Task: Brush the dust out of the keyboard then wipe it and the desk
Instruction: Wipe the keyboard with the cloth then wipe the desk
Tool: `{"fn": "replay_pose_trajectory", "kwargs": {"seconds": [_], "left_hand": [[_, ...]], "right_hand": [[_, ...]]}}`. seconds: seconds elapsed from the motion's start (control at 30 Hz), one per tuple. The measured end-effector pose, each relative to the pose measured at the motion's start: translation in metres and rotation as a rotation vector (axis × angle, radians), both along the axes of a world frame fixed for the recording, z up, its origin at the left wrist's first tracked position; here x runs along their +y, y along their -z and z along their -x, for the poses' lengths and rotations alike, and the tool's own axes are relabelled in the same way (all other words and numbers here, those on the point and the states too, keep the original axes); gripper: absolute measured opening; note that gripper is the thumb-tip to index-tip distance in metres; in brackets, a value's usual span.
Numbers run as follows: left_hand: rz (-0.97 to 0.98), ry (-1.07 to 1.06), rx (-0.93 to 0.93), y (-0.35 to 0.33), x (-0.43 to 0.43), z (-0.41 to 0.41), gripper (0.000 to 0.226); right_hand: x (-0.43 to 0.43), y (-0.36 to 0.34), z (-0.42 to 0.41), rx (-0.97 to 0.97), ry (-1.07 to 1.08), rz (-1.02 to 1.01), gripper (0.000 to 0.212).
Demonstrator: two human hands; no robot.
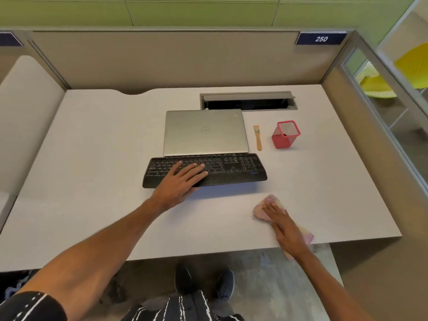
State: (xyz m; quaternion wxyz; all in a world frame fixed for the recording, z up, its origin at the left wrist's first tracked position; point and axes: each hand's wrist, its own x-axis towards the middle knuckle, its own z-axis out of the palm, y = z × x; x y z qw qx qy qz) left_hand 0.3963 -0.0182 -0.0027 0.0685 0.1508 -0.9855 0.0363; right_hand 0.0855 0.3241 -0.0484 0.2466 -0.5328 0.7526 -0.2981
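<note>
— From the head view, where is everything?

— The keyboard (231, 167) lies mid-desk, just on the near side of the shut laptop (205, 132). My left hand (183, 179) lies flat on its left half, fingers straight and slightly spread, pressing down and gripping nothing. My right hand (283, 230) is flat on the cloth (266, 205) at the near right of the desk (92, 158), fingers straight and close together. One end of the cloth hangs over the near edge.

— And the brush?

— The brush (257, 137) lies right of the laptop, between it and the red cup (286, 137). Nobody is touching it.

— How will these handle?

— I judge the keyboard light and stiff, apt to slide on the smooth top. I'd pin it by the palm rest or lift it by its short ends, not by the keys. The cloth is soft and limp, so it works best under a flat palm. The brush looks light, and I'd pinch its wooden handle.
</note>
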Motion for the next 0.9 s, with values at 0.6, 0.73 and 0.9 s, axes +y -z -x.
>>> {"fn": "replay_pose_trajectory", "kwargs": {"seconds": [0.6,0.73,0.9], "left_hand": [[-0.002,0.016,-0.077,0.027,0.012,0.004,0.076],[-0.012,0.024,-0.108,0.032,0.009,0.005,0.076],[-0.028,0.028,-0.147,0.036,0.006,0.006,0.084]], "right_hand": [[-0.029,0.001,-0.1,0.028,-0.103,0.011,0.063],[-0.028,-0.018,-0.129,-0.171,-0.234,-0.107,0.057],[0.006,-0.041,-0.103,-0.36,-0.26,-0.389,0.041]]}}
